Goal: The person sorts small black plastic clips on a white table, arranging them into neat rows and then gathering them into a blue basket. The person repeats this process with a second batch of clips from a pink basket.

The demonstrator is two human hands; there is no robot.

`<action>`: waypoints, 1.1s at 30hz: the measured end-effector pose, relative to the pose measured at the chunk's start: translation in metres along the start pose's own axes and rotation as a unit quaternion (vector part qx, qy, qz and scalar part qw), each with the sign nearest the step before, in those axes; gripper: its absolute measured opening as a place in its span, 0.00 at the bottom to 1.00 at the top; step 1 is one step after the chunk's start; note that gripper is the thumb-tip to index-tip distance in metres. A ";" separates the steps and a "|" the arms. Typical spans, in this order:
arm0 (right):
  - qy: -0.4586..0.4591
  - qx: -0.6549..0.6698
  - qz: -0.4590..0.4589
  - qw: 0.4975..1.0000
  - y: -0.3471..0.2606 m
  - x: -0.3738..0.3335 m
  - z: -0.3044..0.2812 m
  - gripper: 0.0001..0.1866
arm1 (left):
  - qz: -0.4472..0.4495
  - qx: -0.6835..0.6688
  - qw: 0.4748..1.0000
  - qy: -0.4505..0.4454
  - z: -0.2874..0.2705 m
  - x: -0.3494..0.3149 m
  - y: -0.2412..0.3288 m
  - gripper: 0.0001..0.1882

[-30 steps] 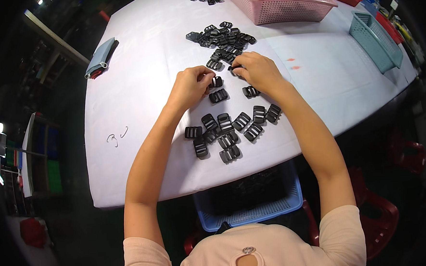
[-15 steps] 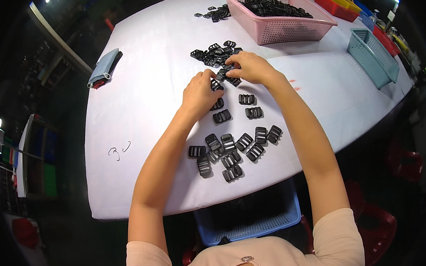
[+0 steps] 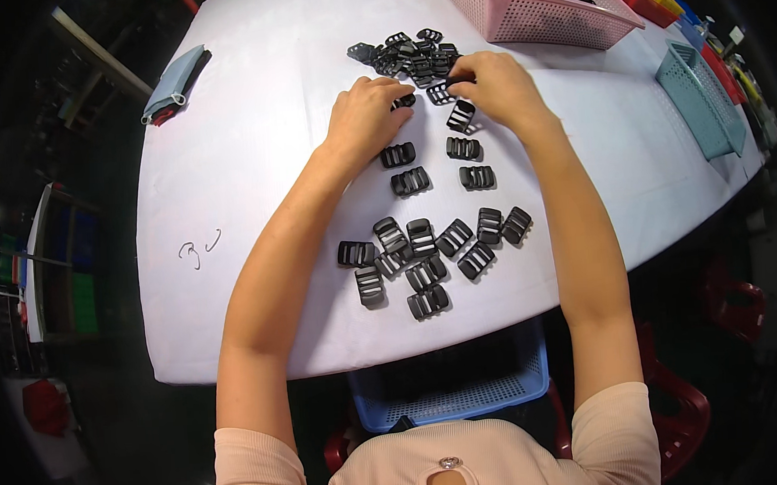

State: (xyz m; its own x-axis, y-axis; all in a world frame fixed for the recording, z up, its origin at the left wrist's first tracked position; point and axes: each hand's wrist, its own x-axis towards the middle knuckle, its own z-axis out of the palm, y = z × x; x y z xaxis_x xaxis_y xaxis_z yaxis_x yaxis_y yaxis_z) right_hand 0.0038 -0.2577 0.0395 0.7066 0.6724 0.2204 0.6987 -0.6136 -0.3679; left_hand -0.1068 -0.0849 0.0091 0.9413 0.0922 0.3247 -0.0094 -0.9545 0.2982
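A loose pile of black plastic strap buckles point(image 3: 414, 58) lies on the white-covered table in front of me. The thumb and fingers of my left hand point(image 3: 366, 114) close round a slotted buckle point(image 3: 404, 101), partly hidden by them. At the pile's near edge, my right hand point(image 3: 502, 89) pinches the end of another buckle point(image 3: 439, 93). Just below it lies a tilted single buckle point(image 3: 461, 116). Two short columns run toward me, one with a left buckle point(image 3: 410, 181), the other with a right buckle point(image 3: 477, 177). Nearer still is a scattered group of buckles point(image 3: 424, 274).
A pink basket point(image 3: 544, 25) of black pieces stands at the far right, with a teal basket point(image 3: 702, 99) beyond my right arm. Folded cloth point(image 3: 174, 85) lies far left. Below the near table edge sits a blue basket point(image 3: 454, 406); red chairs point(image 3: 679, 416) are nearby.
The view has shifted, so the table sits higher in the picture. A buckle near my right hand now lies apart from the pile, above the right column. My right hand has moved slightly rightward.
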 end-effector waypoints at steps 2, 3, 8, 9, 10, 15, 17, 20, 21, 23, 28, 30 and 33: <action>0.035 -0.127 0.026 0.991 0.010 -0.004 -0.013 0.09 | -0.002 0.024 0.999 -0.024 -0.001 0.002 -0.001 0.16; 0.053 -0.188 0.040 0.980 0.012 -0.006 -0.015 0.09 | -0.013 0.024 0.999 -0.020 -0.003 0.001 0.000 0.15; -0.067 -0.251 0.077 0.963 -0.006 -0.013 -0.003 0.12 | -0.053 0.010 0.999 0.008 -0.007 -0.007 0.002 0.13; -0.091 -0.246 0.078 0.962 -0.009 -0.014 0.000 0.13 | -0.050 0.010 0.999 0.013 -0.007 -0.009 0.001 0.13; -0.114 -0.224 0.066 0.966 -0.011 -0.016 -0.002 0.14 | -0.047 0.010 0.999 0.017 -0.006 -0.011 -0.001 0.12; -0.120 -0.113 -0.033 0.986 -0.002 -0.019 -0.025 0.21 | -0.036 -0.018 0.999 -0.020 -0.015 -0.012 -0.012 0.13; -0.095 -0.063 -0.087 0.990 0.006 -0.017 -0.020 0.19 | -0.055 -0.046 0.997 -0.041 -0.021 -0.009 -0.015 0.13; -0.144 0.018 -0.099 0.985 0.015 -0.011 -0.007 0.18 | -0.124 -0.114 0.982 -0.082 -0.039 -0.003 -0.016 0.14; -0.144 0.061 -0.092 0.983 0.015 -0.010 -0.005 0.15 | -0.129 -0.138 0.979 -0.070 -0.040 -0.002 -0.027 0.15; -0.155 0.113 -0.054 0.980 0.013 -0.007 -0.005 0.14 | -0.136 -0.163 0.973 -0.087 -0.044 -0.001 -0.042 0.15; -0.233 0.214 -0.006 0.949 -0.008 -0.007 -0.007 0.12 | -0.100 -0.161 0.969 -0.160 -0.040 -0.004 -0.042 0.14; -0.169 0.134 -0.063 0.974 -0.002 -0.004 0.003 0.12 | -0.097 -0.156 0.967 -0.176 -0.041 -0.002 -0.042 0.15; -0.019 0.047 -0.088 0.995 0.011 -0.004 0.016 0.11 | -0.091 -0.164 0.967 -0.172 -0.041 0.000 -0.043 0.16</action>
State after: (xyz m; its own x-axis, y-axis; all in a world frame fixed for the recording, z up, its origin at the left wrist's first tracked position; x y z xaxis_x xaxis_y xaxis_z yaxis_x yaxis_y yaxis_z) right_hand 0.0069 -0.2605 0.0197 0.5682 0.7820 0.2562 0.7964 -0.4443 -0.4103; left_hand -0.1205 -0.0326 0.0331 0.9934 0.0976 -0.0605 0.1142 -0.7850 0.6088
